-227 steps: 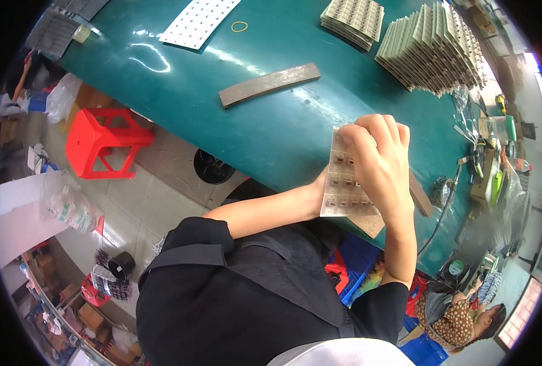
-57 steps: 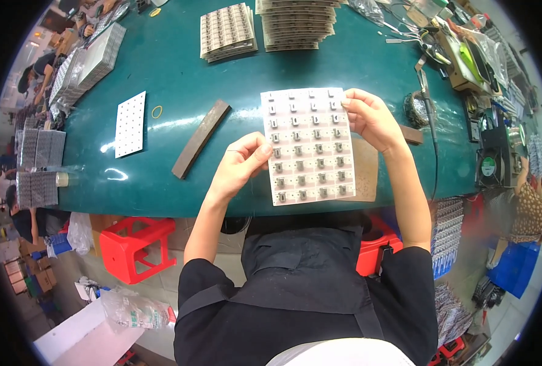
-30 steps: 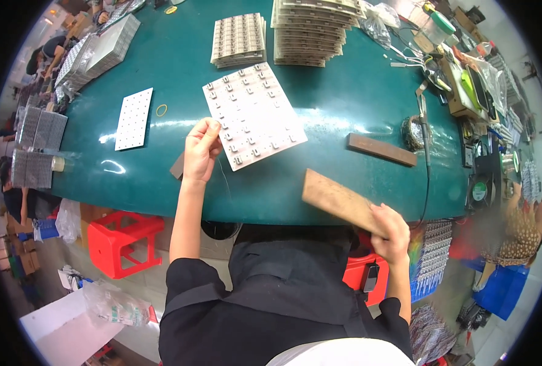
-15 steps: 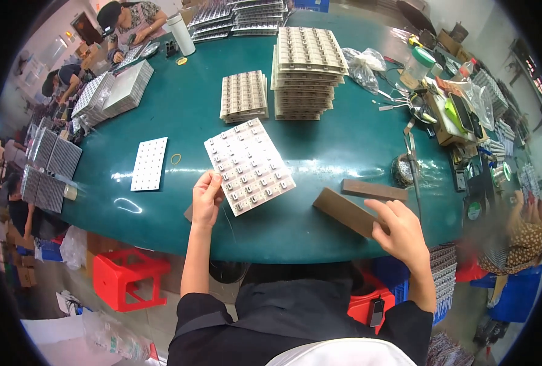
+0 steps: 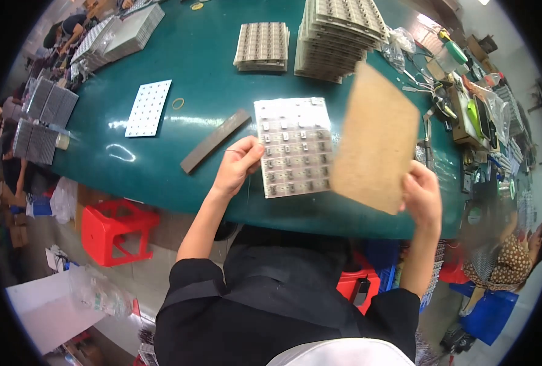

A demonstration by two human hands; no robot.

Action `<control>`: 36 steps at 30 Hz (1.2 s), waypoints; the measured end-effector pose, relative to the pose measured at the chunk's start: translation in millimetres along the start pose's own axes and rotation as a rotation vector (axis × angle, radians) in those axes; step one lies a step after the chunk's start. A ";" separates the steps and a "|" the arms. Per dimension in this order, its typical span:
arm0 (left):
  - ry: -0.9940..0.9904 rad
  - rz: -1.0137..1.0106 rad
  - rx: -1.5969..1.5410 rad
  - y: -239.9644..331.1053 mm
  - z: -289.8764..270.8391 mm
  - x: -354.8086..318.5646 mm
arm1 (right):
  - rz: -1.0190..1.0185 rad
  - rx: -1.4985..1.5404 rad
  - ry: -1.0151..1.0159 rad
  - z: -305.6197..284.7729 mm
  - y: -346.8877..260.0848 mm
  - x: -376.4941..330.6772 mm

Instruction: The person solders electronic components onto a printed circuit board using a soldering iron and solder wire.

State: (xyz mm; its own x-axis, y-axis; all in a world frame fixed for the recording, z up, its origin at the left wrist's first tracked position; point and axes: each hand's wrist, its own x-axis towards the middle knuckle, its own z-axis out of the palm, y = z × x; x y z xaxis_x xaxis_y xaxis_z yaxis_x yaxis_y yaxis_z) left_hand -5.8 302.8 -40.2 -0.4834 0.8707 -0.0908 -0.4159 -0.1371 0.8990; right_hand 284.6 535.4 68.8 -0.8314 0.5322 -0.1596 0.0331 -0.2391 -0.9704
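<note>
My left hand (image 5: 239,165) pinches the left edge of a white circuit-board panel (image 5: 295,174) with rows of small components, tilted up over the near table edge. On the right, my right hand (image 5: 422,194) grips the lower right edge of a flat tan board (image 5: 374,140), held up beside the panel and slightly blurred. A dark brown bar (image 5: 216,140) lies slanted on the table beyond my left hand. Farther left lies a white panel (image 5: 149,108) with rows of small dots. The tan board hides part of the table behind it.
A low stack of panels (image 5: 262,46) and a tall one (image 5: 338,43) stand at the back. Tools, wire and a green-lidded jar (image 5: 449,58) crowd the right side. More panel stacks (image 5: 128,33) are at the left. A rubber band (image 5: 178,103) lies beside the dotted panel.
The camera view has shifted, so the table appears higher. My left hand's panel has turned more upright. My right hand, earlier at a brown strip's end, now holds up the tan board.
</note>
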 end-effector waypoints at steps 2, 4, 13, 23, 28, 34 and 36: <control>-0.032 -0.021 0.006 -7.4 9.1 0.3 | 0.089 -0.056 -0.044 14.7 14.7 12.5; -0.072 -0.031 0.011 -12.0 15.0 0.3 | 0.116 -0.055 -0.081 26.4 22.5 23.0; -0.045 -0.047 0.045 -22.4 21.1 -0.9 | 0.300 -0.188 -0.174 41.5 25.8 40.4; 0.019 -0.037 0.054 -19.3 25.3 -0.8 | 0.325 -0.382 -0.163 43.8 17.4 44.0; -0.064 0.005 0.031 -14.3 23.1 -0.3 | 0.274 -0.588 -0.214 43.1 10.8 46.4; -0.091 0.023 -0.003 -11.0 22.0 0.9 | 0.146 -0.703 -0.166 30.3 23.1 64.0; -0.102 0.014 -0.013 -10.0 25.0 0.6 | 0.161 -0.433 -0.062 30.1 32.4 72.1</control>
State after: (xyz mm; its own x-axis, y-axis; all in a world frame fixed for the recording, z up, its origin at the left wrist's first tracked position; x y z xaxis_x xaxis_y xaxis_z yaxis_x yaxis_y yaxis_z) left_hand 17.4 316.5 -38.5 -0.4085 0.9121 -0.0341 -0.4202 -0.1547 0.8941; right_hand 209.0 541.6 31.4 -0.8280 0.4630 -0.3163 0.3820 0.0529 -0.9226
